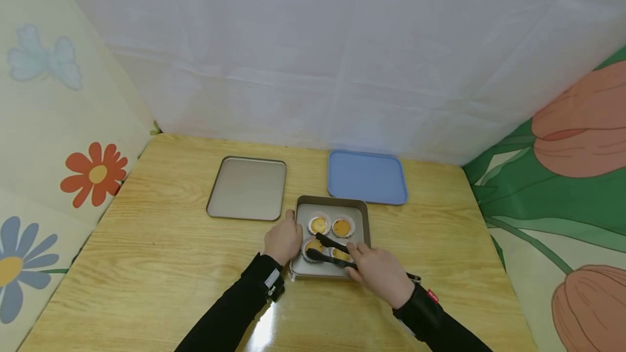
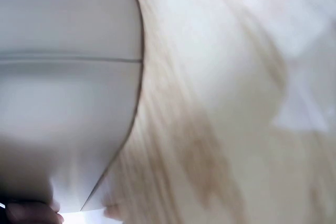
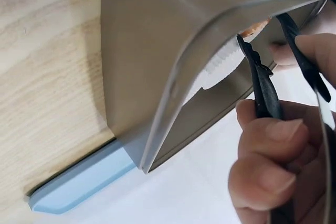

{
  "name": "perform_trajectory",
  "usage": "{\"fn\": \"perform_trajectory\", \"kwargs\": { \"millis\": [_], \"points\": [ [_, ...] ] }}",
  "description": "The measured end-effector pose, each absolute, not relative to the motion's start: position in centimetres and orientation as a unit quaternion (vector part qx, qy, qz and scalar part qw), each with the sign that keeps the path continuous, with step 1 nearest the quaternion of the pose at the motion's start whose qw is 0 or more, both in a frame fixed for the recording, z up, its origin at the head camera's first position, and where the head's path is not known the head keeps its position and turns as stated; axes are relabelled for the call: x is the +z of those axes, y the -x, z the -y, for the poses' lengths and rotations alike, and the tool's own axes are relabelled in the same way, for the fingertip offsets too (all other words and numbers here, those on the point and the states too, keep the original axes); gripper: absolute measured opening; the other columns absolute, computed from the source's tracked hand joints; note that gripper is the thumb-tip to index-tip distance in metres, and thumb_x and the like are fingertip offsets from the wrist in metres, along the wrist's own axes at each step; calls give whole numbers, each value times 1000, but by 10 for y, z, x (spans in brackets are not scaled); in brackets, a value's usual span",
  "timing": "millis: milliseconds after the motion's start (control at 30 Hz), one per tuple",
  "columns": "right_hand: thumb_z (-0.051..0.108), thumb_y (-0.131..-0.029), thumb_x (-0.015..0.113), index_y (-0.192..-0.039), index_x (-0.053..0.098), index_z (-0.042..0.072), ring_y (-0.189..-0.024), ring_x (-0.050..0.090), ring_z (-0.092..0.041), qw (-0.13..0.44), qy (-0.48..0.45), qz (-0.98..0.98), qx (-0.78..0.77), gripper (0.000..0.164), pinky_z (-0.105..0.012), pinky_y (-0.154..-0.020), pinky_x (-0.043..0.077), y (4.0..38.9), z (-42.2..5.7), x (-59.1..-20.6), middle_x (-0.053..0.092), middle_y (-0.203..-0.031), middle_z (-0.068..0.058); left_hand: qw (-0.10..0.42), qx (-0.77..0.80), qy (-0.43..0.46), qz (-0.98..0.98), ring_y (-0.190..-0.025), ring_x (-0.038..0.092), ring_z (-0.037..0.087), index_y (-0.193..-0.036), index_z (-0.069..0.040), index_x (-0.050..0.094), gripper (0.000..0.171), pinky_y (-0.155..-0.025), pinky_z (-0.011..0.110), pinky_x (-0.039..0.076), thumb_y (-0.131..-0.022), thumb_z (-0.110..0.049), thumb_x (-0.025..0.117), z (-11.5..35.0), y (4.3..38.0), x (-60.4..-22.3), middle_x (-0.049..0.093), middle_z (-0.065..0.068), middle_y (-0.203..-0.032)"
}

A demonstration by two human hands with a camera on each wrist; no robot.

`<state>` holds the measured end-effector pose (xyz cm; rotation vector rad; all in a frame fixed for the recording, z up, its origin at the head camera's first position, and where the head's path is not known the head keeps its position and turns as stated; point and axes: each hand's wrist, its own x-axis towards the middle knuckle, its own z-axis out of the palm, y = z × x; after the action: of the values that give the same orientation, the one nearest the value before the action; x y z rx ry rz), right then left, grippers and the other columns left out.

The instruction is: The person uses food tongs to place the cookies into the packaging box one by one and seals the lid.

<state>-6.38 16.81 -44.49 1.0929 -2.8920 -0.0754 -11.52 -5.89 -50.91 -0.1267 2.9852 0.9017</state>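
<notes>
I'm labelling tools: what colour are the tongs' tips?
The tongs' tips are black, seen best in the right wrist view.

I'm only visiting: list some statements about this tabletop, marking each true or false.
The left hand holds the black-tipped tongs. False: the right hand does.

The deep grey metal pan contains four round yellow tarts in white cups. True.

The left hand touches the pan. True.

In the head view, the flat blue rectangular tray lies left of the flat grey square tray. False: it lies right.

Both sleeves are black. True.
</notes>
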Motion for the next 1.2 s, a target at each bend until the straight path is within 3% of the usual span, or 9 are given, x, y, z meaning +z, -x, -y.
{"fn": "perform_trajectory", "kwargs": {
  "millis": [400,767,1200],
  "points": [
    [38,-82,63,-117,59,4,-49,35,-8,57,-346,936,-20,49,-22,-42,25,64,-167,-448,53,-84,-7,10,290,46,-956,-61,59,31,-124,0,46,41,-51,45,43,-89,-20,41,58,117,-511,64,19,-84],
    [39,-81,65,-117,59,4,-46,27,-6,71,-342,937,-15,50,-22,-41,20,66,-168,-450,50,-77,-4,11,292,46,-955,-63,59,32,-124,0,47,41,-52,46,43,-88,-20,39,59,117,-512,65,19,-86],
    [39,-83,62,-120,58,4,-47,28,-5,57,-330,942,5,51,-21,-41,21,64,-168,-447,48,-76,-2,13,291,50,-955,-67,60,33,-124,-1,47,42,-54,47,44,-88,-20,38,58,117,-511,65,19,-89]
  ]
}}
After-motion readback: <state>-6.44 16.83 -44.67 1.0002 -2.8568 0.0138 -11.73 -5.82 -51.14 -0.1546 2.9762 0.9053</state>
